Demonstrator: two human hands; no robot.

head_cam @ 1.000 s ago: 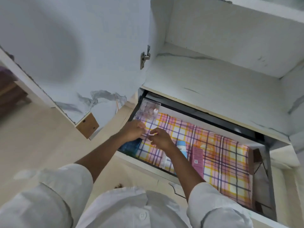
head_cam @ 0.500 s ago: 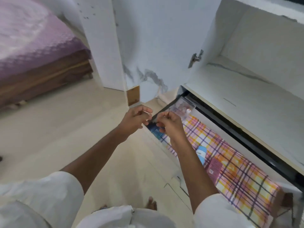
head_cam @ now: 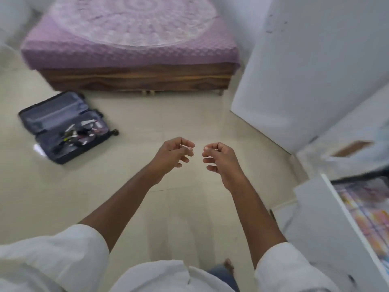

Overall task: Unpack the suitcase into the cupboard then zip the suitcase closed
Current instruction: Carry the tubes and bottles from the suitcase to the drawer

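A dark blue suitcase (head_cam: 63,126) lies open on the floor at the left, in front of the bed, with several small items heaped in its near half. My left hand (head_cam: 173,153) and my right hand (head_cam: 220,158) hang side by side over the bare floor in the middle of the view, fingers loosely curled and apart, nothing in either. Both are well to the right of the suitcase. At the right edge the cupboard's open drawer (head_cam: 328,199) shows a blurred orange and pink checked lining. The white cupboard door (head_cam: 305,70) stands open beyond it.
A low wooden bed (head_cam: 134,79) with a purple patterned cover spans the back of the room. Pale floor tiles (head_cam: 126,186) stretch between the suitcase, the bed and the cupboard. My feet show at the bottom edge.
My view has swung left from the drawer to the room. Both hands have left the drawer and its clear box and now hang empty over the floor.
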